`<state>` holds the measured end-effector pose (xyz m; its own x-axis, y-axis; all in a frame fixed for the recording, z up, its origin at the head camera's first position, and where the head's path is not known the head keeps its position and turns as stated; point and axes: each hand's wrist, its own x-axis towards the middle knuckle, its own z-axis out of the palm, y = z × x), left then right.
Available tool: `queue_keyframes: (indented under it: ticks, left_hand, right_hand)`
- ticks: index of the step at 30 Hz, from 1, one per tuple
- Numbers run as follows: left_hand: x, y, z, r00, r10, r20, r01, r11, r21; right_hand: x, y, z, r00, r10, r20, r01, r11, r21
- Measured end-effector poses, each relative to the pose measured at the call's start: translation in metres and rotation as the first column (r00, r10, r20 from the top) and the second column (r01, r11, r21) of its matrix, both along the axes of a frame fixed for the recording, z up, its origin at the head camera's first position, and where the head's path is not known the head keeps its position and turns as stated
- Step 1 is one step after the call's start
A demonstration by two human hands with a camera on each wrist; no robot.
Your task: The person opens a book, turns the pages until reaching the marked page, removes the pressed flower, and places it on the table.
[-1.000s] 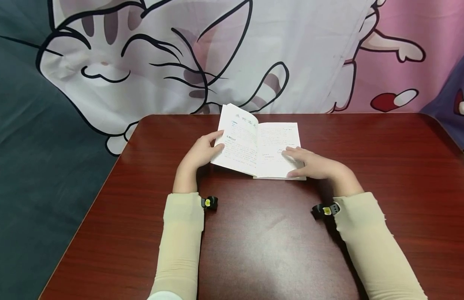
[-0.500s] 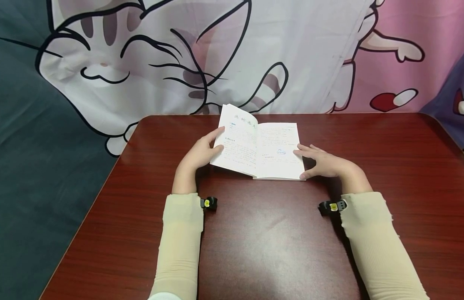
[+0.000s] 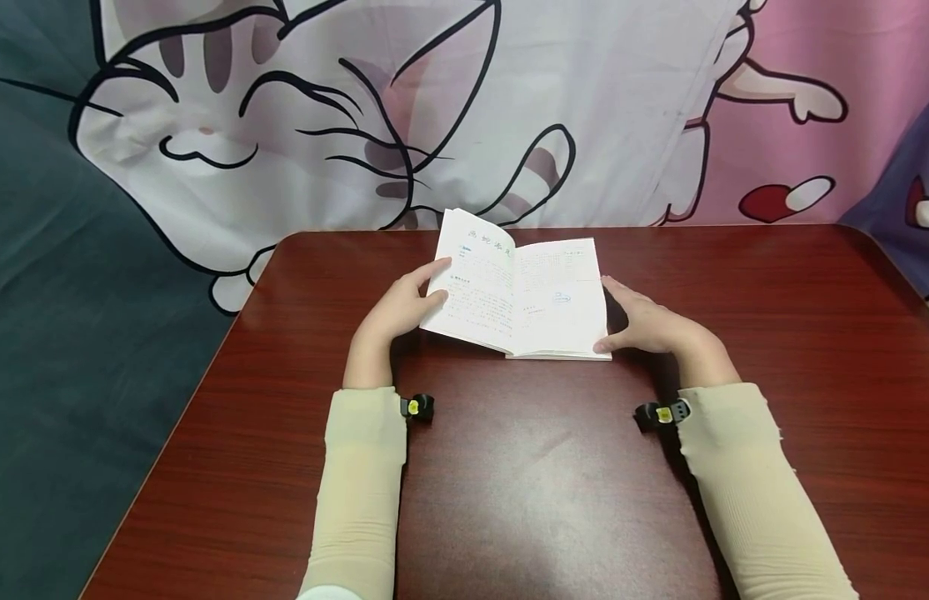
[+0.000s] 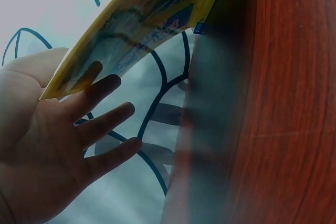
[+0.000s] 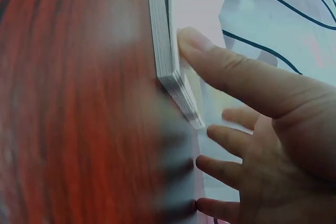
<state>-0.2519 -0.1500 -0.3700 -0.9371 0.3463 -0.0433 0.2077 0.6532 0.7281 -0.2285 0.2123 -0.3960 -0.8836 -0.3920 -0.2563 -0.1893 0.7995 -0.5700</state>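
An open book (image 3: 479,275) with handwritten-looking lines lies on the table, its left half tilted up. My left hand (image 3: 399,308) holds that left edge, thumb on the page. In the left wrist view the yellow cover (image 4: 142,30) passes between thumb and fingers, the other fingers (image 4: 107,124) spread behind it. My right hand (image 3: 651,325) is at the book's right edge, its thumb touching the page near the lower corner. The right wrist view shows the thumb (image 5: 231,69) against a slightly raised leaf above the page block (image 5: 160,30), with fingers extended and apart.
The reddish-brown wooden table (image 3: 524,483) extends around the book. Behind its far edge hangs a curtain (image 3: 621,108) with cartoon cats. Each wrist carries a small black camera, one on the left (image 3: 419,407) and one on the right (image 3: 659,415).
My right hand has drawn back rightward from the right page to its edge, and the page's upper right corner has risen slightly. The left hand keeps its hold.
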Motion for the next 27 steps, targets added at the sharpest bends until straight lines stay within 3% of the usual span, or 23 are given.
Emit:
queue_keyframes:
  ticks: [5, 11, 16, 27]
  left_hand:
    - [0.000, 0.000, 0.000, 1.000, -0.009, -0.004, 0.009, 1.000, 0.005]
    - [0.000, 0.000, 0.001, 1.000, -0.015, -0.005, 0.015, 1.000, 0.001]
    - [0.001, 0.000, 0.001, 1.000, -0.012, -0.002, 0.012, 1.000, 0.007]
    - [0.001, -0.001, 0.002, 1.000, -0.023, 0.004, 0.023, 1.000, 0.017]
  right_hand:
    - [0.001, -0.005, 0.002, 1.000, -0.015, 0.000, 0.015, 0.999, 0.034]
    - [0.003, -0.016, 0.004, 0.994, 0.083, -0.077, -0.087, 0.994, -0.059]
    - [0.009, -0.035, 0.001, 0.974, 0.162, -0.156, -0.181, 0.977, -0.114]
    - [0.022, -0.067, 0.000, 0.950, 0.278, -0.141, -0.276, 0.961, 0.035]
